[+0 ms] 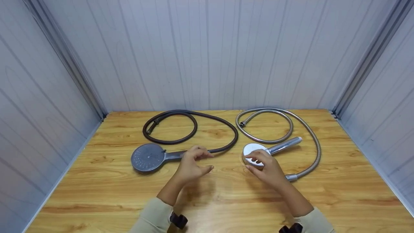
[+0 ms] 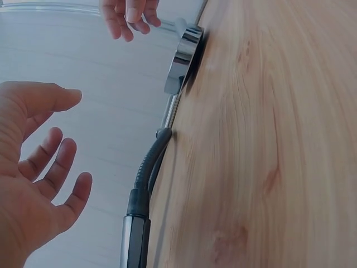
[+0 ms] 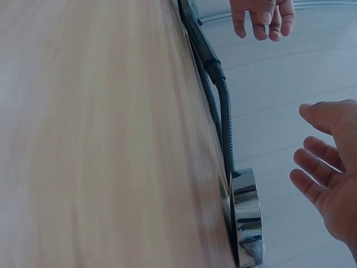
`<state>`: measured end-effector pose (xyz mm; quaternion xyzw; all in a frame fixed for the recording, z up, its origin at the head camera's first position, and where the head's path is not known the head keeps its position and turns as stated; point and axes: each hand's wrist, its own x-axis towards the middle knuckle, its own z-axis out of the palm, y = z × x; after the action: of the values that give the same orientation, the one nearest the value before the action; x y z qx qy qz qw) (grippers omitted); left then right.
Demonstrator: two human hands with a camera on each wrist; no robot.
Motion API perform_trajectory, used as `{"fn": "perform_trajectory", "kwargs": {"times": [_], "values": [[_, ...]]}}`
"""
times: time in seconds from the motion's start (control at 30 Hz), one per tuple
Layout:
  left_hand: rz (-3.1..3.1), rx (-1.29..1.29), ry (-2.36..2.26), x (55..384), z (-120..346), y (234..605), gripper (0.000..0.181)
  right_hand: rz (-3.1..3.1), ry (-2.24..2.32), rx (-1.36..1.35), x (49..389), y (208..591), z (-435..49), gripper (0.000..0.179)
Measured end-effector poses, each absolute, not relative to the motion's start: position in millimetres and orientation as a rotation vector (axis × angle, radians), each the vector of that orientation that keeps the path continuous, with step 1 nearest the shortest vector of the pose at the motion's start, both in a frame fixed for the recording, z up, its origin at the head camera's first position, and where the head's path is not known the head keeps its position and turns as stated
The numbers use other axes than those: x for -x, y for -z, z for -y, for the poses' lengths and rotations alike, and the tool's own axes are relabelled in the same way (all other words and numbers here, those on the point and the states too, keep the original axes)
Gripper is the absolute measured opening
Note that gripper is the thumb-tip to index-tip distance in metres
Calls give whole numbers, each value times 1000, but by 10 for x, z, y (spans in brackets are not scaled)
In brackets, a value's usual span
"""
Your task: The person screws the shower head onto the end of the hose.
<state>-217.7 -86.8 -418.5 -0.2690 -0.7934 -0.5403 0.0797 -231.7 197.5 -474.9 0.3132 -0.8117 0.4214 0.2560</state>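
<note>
Fingers loosely bent and holding nothing, my left hand (image 1: 194,165) hovers over the table, in front of the handle of a dark grey shower head (image 1: 147,157). That handle joins a dark hose (image 1: 176,142), as the left wrist view also shows with the hose (image 2: 146,162). My right hand (image 1: 266,168), equally bare, is raised before a chrome shower head (image 1: 284,145) and covers part of its round face. A silver metal hose (image 1: 318,145) lies separate from the chrome head; one chrome end fitting (image 1: 291,177) sits beside my right wrist, partly hidden.
Wood-grain table (image 1: 113,200) carries both sets. Pale panel walls (image 1: 207,55) enclose it at the back and both sides. Each hose lies coiled towards the back wall, the dark one's free end (image 1: 150,129) inside its loop.
</note>
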Motion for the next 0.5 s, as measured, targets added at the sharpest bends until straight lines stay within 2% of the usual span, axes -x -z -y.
{"fn": "perform_trajectory", "kwargs": {"times": [0.2, 0.43, 0.5], "values": [[2374, 807, 1557, 2167, 823, 4169, 22, 2196, -1135, -849, 2296, 4734, -2033, 29], [2363, 832, 1520, 2379, 817, 4507, 25, 2173, -1119, -874, 2268, 4694, -2081, 31], [2366, 836, 1512, 2377, 801, 4503, 24, 2157, -1113, -877, 2255, 4676, -2096, 33]]}}
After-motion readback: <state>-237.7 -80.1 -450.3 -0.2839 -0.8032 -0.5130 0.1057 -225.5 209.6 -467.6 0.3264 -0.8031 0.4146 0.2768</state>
